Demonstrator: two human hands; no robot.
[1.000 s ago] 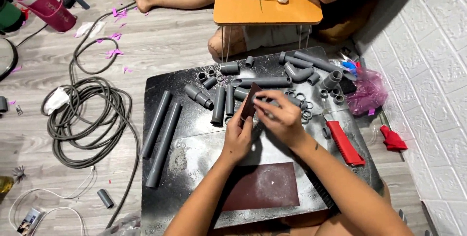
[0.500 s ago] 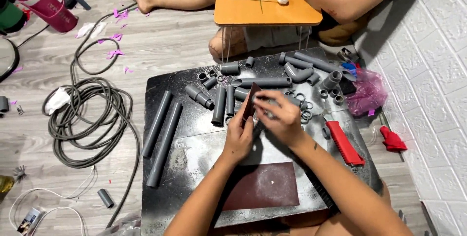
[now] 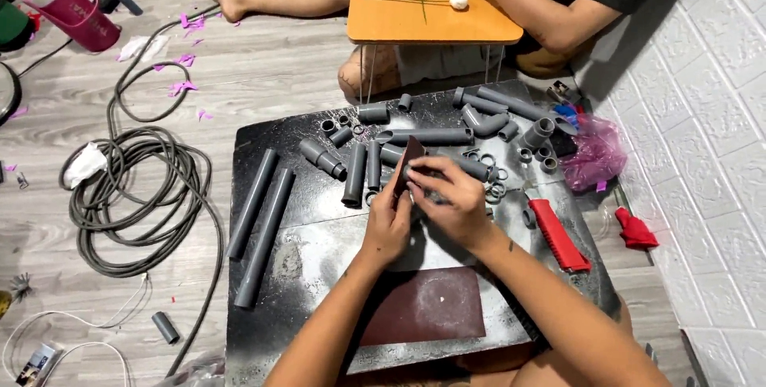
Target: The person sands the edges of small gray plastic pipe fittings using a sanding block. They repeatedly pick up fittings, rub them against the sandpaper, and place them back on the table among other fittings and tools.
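Observation:
My left hand (image 3: 388,223) holds a small brown piece of sandpaper (image 3: 408,162) upright over the black board (image 3: 263,299). My right hand (image 3: 449,199) pinches a small grey pipe piece (image 3: 416,170) against that sandpaper; most of the piece is hidden by my fingers. A larger brown sandpaper sheet (image 3: 427,305) lies flat on the dusty board just below my hands. Grey pipe sections (image 3: 355,171) and fittings lie right behind my hands.
Two long grey pipes (image 3: 263,227) lie at the board's left. Grey rings (image 3: 496,187), an elbow fitting (image 3: 485,122) and a red tool (image 3: 558,233) sit at right. A coiled grey hose (image 3: 136,195) lies on the floor. Another person sits behind a small orange table (image 3: 431,20).
My hands have shifted slightly down and left with the sandpaper and pipe piece still in them. The other person has leaned in over the orange table.

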